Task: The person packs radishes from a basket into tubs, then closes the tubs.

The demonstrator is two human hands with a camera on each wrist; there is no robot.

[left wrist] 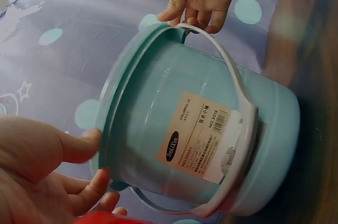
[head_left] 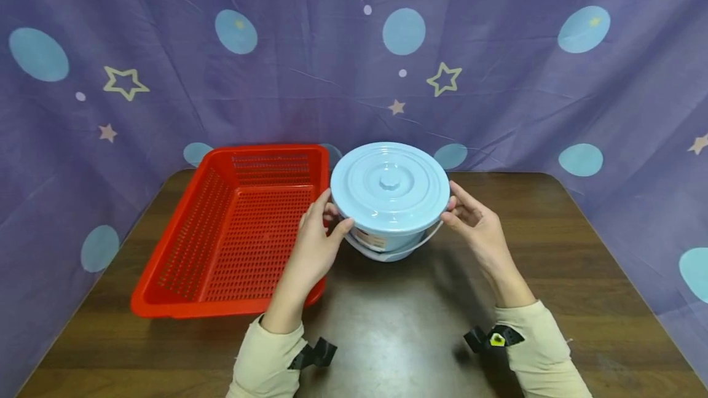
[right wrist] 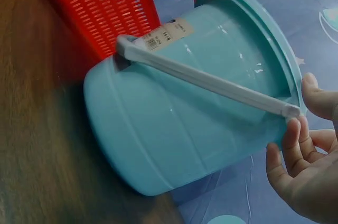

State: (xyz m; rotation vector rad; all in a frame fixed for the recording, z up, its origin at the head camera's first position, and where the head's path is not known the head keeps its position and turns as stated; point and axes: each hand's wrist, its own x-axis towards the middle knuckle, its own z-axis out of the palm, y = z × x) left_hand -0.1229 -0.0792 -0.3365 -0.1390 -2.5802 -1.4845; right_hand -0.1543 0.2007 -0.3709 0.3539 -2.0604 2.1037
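A light blue bucket [left wrist: 211, 76] stands upright on the table, topped by a round light blue lid [head_left: 389, 198] with a small central knob. At its left edge my left hand [head_left: 318, 241] pinches the lid's rim, thumb on top and fingers beneath. On the opposite side my right hand [head_left: 482, 232] grips the rim between thumb and fingertips, close to where the handle joins. The pale handle [right wrist: 206, 78] hangs down across the bucket's front. A paper label [left wrist: 193, 134] shows on the bucket's wall in the left wrist view.
A red perforated plastic basket [head_left: 201, 309] sits just left of the bucket, its right rim close to my left hand. The brown wooden table [head_left: 553, 250] extends to the right. Behind hangs a purple curtain [head_left: 310, 66] with stars and blue dots.
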